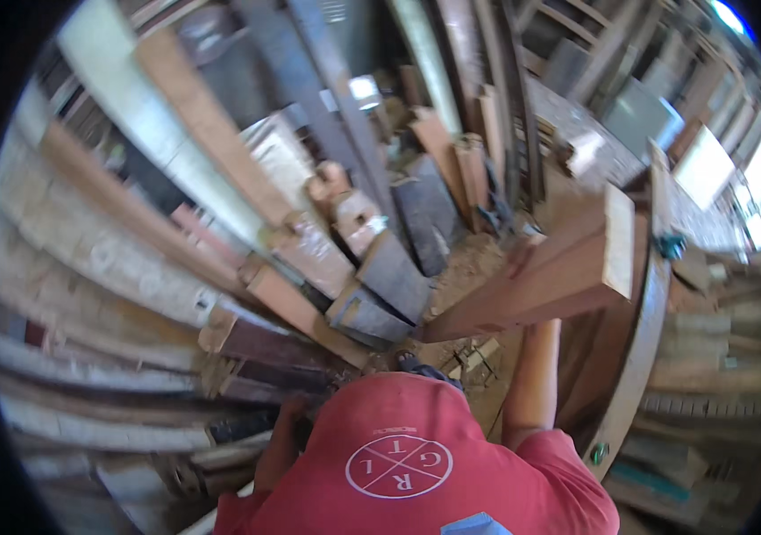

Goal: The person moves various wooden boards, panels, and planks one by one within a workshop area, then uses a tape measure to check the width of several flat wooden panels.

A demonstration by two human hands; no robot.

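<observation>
Offcuts and boards (372, 267) crowd the floor beside long stacked timbers (95, 259). Right hand (523, 254) raised, arm straight, supporting a thick reddish plank (545, 276) tilted over the pile. Left hand (296, 415) low by dark boards; grip cannot be told.

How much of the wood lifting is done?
Done: nothing clearly sorted yet. In hand: the right hand holds a thick reddish beam tilted up; the left hand is low by dark planks. Left: the heap of offcuts lies jumbled.
</observation>
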